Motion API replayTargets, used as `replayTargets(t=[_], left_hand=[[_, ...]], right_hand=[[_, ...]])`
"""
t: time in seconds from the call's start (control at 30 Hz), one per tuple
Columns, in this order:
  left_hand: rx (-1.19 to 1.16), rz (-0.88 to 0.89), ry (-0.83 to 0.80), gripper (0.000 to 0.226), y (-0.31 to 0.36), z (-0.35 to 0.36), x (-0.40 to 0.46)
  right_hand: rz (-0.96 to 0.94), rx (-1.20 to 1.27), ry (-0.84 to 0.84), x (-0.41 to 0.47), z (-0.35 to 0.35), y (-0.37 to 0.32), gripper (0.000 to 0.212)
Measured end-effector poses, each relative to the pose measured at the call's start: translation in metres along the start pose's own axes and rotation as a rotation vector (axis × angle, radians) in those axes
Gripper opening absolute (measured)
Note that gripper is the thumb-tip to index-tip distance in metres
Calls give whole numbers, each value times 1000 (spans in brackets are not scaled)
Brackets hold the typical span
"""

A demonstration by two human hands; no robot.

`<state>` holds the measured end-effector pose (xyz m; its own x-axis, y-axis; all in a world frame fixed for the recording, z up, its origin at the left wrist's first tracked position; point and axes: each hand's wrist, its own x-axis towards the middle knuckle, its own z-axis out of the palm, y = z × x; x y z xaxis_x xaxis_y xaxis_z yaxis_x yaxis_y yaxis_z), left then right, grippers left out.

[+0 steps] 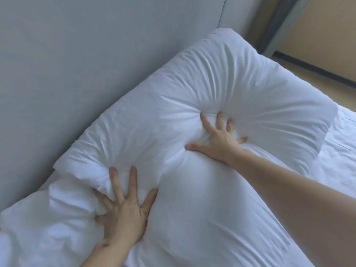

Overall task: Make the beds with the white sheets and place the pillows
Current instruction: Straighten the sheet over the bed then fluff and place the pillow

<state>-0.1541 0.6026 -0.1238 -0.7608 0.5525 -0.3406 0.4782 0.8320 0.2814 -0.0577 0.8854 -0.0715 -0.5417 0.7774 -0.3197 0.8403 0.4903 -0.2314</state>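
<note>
A large white pillow [240,83] lies on the bed against the pale grey wall, its cover creased in rays around two dents. My right hand [217,137] presses flat into its middle with fingers spread. My left hand [123,207] pushes down with spread fingers near the pillow's lower left end, where the cover bunches. White bedding [48,218] lies rumpled at the lower left, and a white sheet [341,151] covers the mattress at the right.
A pale grey wall [77,64] runs along the bed's left side. Beyond the pillow's far end are tan flooring [317,22] and a dark strip [308,68] along it.
</note>
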Motion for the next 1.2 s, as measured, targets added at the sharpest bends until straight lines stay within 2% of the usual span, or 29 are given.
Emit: replayTargets(t=[0.07,0.13,0.23,0.3,0.33,0.4,0.53,0.63,0.7,0.77,0.87,1.07,1.13,1.2], left_hand=[[-9,30,-37,76,-1,-13,-7],[6,46,-39,76,5,-32,-27],[-89,112,170,70,36,-56,-74],[-108,238,274,72,71,-60,-109],[-108,314,264,73,95,-63,-127],[-130,450,161,76,151,-67,-164],[-120,678,-5,78,266,-68,-263],[-44,875,-124,72,352,-73,-366],[-81,986,-246,68,401,-64,-435],[-93,1088,-294,67,443,-46,-503],[-90,1223,-396,67,492,1,-603],[-10,1397,-441,71,567,131,-759],[29,1468,-462,70,596,187,-802],[72,1546,-552,68,629,251,-836]], right_hand=[[14,22,-2,-12,-6,-1,117],[16,48,95,-43,-7,0,104],[-55,127,285,-118,4,18,75],[-75,191,273,-178,4,47,68],[-54,243,244,-208,0,68,67],[50,345,238,-267,-22,118,66],[332,336,346,-394,-97,221,63],[506,302,455,-507,-153,293,81],[634,313,507,-579,-178,341,63],[756,346,593,-646,-188,393,51],[940,408,647,-740,-187,468,51],[1205,602,672,-885,-136,641,47],[1293,657,648,-925,-108,707,50],[1322,737,565,-961,-70,765,54]])
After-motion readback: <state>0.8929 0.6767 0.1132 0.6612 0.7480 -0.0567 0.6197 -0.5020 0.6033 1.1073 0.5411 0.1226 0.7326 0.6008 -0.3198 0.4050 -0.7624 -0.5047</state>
